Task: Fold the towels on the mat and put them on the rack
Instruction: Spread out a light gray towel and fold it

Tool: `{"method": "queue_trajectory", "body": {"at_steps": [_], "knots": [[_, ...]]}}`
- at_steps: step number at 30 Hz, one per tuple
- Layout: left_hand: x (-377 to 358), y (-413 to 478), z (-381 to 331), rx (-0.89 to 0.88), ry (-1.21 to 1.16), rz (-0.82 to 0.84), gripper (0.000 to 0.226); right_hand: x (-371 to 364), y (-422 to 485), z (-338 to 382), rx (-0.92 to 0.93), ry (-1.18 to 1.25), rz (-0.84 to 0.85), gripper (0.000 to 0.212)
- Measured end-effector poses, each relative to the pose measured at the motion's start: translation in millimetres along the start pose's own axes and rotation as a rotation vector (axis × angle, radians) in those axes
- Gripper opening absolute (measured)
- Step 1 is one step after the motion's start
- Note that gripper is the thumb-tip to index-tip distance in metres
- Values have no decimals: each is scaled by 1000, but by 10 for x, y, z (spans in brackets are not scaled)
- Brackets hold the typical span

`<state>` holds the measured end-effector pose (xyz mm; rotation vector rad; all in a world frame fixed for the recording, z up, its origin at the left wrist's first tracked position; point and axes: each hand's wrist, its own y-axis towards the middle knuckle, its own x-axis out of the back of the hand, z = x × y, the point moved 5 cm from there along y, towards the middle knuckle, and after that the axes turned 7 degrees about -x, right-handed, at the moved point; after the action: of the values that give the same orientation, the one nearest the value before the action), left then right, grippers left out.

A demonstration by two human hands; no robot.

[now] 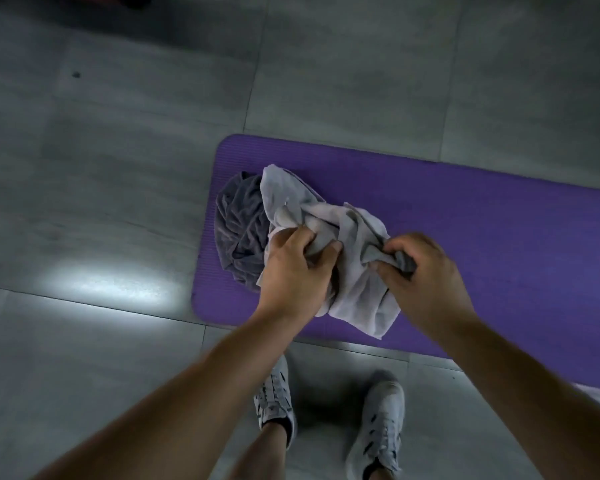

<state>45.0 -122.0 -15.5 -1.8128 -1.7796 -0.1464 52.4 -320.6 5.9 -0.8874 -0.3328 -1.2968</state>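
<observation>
Though one mat [482, 237], two towels [357, 292].

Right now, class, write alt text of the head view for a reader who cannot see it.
The left hand and right hand grip a crumpled light grey towel over a purple mat. A dark grey towel lies bunched beside it on the mat.

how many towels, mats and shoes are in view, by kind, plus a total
Towels: 2, a light grey cloth towel gripped by the left hand and right hand, and a dark grey plush towel partly under it.
Mats: 1, the purple foam mat.
Shoes: 2, left grey lace-up shoe, right grey lace-up shoe.
Total: 5
</observation>
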Motion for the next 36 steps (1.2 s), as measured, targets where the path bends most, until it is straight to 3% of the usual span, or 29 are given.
{"method": "queue_trajectory", "body": {"at_steps": [9, 18, 23, 27, 31, 33, 36], "knots": [[-978, -451, -1226, -26, -37, 26, 29, 1230, -462, -761, -31, 67, -89, 22], [-2717, -746, -1913, 4, -173, 41, 29, 2294, -585, -2223, 20, 87, -95, 16], [-3743, -482, -1566, 57, -205, 164, 28, 2351, -328, -3298, -18, -3, -151, 12], [-4606, -10, -776, 43, -93, 288, 31, 1881, 142, -4335, -76, -101, -211, 12], [-5217, 262, 193, 98, 189, 497, 24, 1152, 499, -5273, -253, -253, -8, 11], [-5343, 347, 510, 119, 232, 482, 25, 920, 572, -5537, -279, -298, 79, 25], [-5387, 457, 627, 142, 107, 365, 17, 862, 646, -5697, -257, -191, 9, 34]]}}
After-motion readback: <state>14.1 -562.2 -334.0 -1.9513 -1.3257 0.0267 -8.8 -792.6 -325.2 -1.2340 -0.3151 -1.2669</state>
